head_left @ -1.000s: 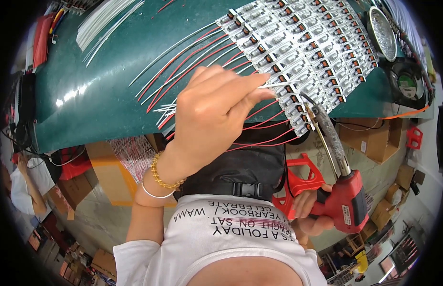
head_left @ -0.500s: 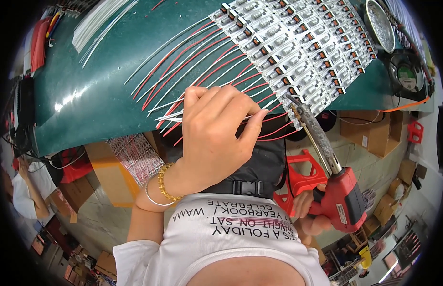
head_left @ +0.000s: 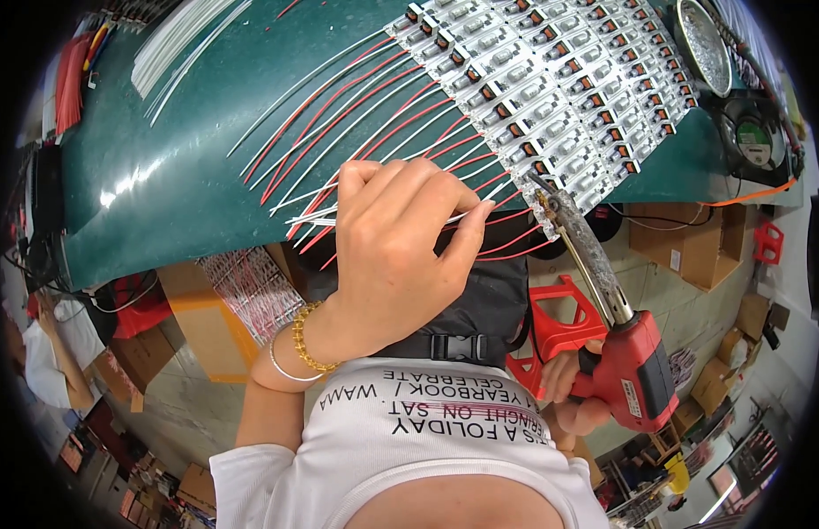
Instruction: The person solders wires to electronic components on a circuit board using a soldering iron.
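Note:
A panel of small silver circuit boards (head_left: 541, 70) lies tilted across the green table. Red and white wires (head_left: 335, 123) fan out leftward from its left edge. Near the panel's lower corner, my left hand (head_left: 396, 242) is closed, pinching a white wire (head_left: 498, 193) between thumb and forefinger. More loose wires stick out on the left side of that hand. My right hand (head_left: 568, 392) grips a red-and-black soldering gun (head_left: 640, 375). The gun's tip touches or hovers just over the pads near the wire's end; I cannot tell which.
White wires (head_left: 176, 48) lie in a bundle on the table (head_left: 163, 198) at upper left. A round metal dish (head_left: 705, 53) and a solder spool (head_left: 753, 141) sit at the right. Below the table edge are a red stool (head_left: 559, 309) and cardboard boxes (head_left: 683, 247). Another person is at far left.
Almost nothing differs. The soldering gun's body has dropped very slightly, while my left hand stays in place with the white wire.

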Available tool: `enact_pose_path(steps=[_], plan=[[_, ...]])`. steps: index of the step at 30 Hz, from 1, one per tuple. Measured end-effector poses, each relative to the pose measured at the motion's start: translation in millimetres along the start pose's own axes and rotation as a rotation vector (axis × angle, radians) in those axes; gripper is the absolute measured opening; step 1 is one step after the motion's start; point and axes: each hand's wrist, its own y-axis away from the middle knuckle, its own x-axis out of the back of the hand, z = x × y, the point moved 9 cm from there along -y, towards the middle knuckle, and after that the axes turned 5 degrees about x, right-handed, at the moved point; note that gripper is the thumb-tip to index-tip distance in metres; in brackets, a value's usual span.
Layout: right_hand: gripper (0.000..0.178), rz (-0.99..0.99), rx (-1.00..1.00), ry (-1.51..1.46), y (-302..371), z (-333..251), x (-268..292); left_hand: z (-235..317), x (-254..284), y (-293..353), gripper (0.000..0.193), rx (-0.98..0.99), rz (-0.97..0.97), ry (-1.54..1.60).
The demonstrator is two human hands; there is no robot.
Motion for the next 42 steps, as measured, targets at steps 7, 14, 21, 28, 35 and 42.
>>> enact_pose_path(steps=[7,14,21,28,35,42], plan=[[0.081,0.015,0.019,0.013,-7,-1,5,0,1,0,0.014,-0.002,0.033,0.077],[0.081,0.022,0.022,0.020,-2,3,0,8,-6,-1,0.013,0.000,-0.004,0.073],[0.082,0.039,0.027,0.031,-6,7,-4,11,-13,2,0.013,-0.030,0.016,-0.005],[0.082,0.036,0.034,0.036,9,1,7,11,-13,1,0.014,-0.022,0.014,-0.024],[0.082,0.040,0.042,0.042,-2,6,8,12,-14,1,0.014,-0.021,0.003,-0.037],[0.082,0.042,0.052,0.042,3,1,20,12,-14,2,0.014,-0.021,-0.009,-0.039]])
